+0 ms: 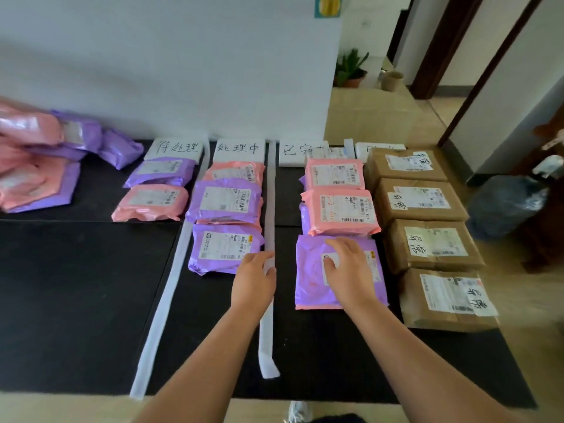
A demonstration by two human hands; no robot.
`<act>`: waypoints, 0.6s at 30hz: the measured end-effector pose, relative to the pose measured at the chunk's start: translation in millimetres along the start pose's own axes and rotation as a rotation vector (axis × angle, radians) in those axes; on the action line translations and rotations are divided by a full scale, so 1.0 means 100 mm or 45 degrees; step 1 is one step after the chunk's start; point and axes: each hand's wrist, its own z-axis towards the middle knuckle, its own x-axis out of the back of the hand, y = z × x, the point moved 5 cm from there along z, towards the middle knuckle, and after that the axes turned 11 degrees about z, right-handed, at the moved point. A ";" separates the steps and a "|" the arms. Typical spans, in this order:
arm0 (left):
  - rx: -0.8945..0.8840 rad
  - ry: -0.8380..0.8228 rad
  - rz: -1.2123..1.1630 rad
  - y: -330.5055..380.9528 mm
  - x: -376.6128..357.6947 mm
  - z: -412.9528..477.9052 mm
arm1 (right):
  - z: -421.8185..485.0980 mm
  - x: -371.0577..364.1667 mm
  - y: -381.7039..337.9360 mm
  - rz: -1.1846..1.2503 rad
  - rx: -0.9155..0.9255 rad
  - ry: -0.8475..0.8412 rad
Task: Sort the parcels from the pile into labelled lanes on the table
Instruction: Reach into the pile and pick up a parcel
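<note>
Head view. The right hand [348,270] lies with relaxed, spread fingers flat on a purple plastic mailer parcel [311,270], gripping nothing. The parcel lies at the near end of the third lane on the black table [76,300], just beside the brown cardboard boxes [427,203]. The left hand [254,279] touches a white foam divider strip [270,209]; whether it pinches the strip cannot be told. A pile of pink and purple mailers [36,160] lies far left.

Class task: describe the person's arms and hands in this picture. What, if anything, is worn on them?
The left arm and right arm are bare as far as the frame shows, with no sleeves in view. The left hand and right hand wear no gloves, and no watch, bracelet or ring shows.
</note>
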 end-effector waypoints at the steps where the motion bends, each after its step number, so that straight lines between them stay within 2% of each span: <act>1: -0.004 0.026 -0.010 -0.06 0.10 -0.02 | -0.02 -0.06 -0.14 0.038 0.039 0.000; 7: 0.127 0.181 -0.139 -0.69 0.69 -0.27 | -0.23 -0.56 -0.95 0.074 0.216 -0.133; 18: 0.233 0.400 -0.066 -2.52 1.98 -1.20 | -1.45 -2.13 -2.55 0.128 0.350 -0.378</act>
